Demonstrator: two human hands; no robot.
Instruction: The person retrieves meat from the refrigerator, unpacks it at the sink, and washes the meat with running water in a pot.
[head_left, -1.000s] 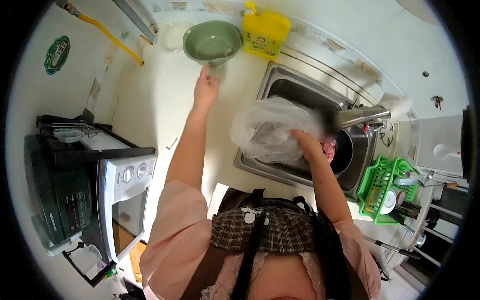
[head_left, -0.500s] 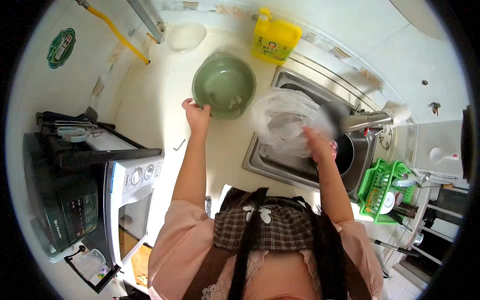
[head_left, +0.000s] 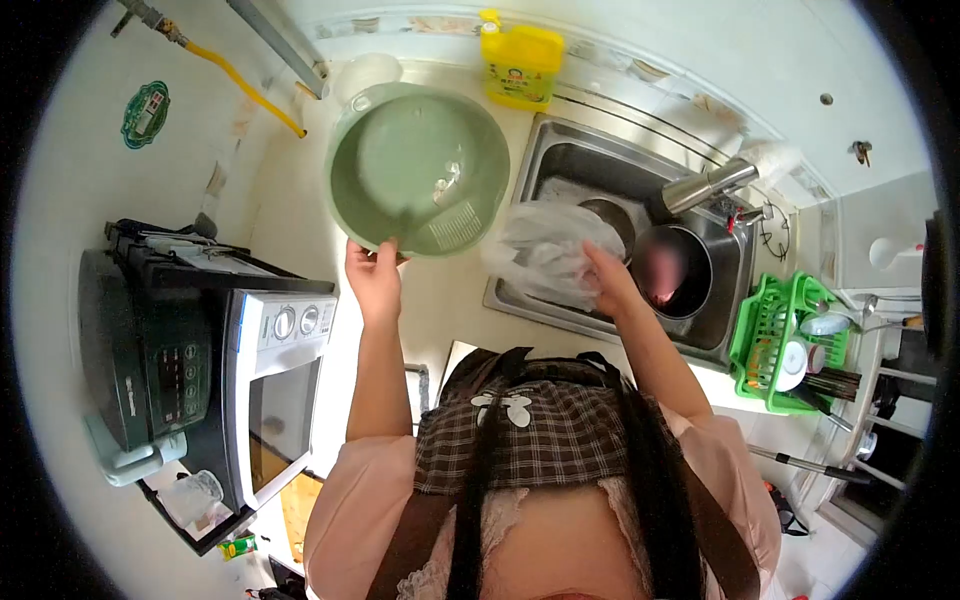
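Note:
My left hand (head_left: 374, 278) grips the near rim of a green plastic basin (head_left: 380, 170), thumb on the inside wall. The basin is tilted, its inside facing me; a few small pale bits and a ribbed patch show in it. My right hand (head_left: 608, 280) is closed on a crumpled clear plastic bag (head_left: 540, 250), which hangs over the left edge of the metal sink (head_left: 570, 150). Right of that hand, a black pot (head_left: 698, 265) stands in the sink with a blurred pinkish thing (head_left: 662, 272) inside.
A yellow jug (head_left: 523, 68) stands at the back wall, beside the sink. The faucet (head_left: 710, 187) reaches over the sink from the right. A green dish rack (head_left: 785, 340) is at right. A microwave (head_left: 280, 390) stands at left, and a yellow hose (head_left: 240, 82) hangs on the wall.
The basin has come up off the counter and tilted towards me in my left hand. My right hand has brought the bag left, away from the faucet, uncovering the pot.

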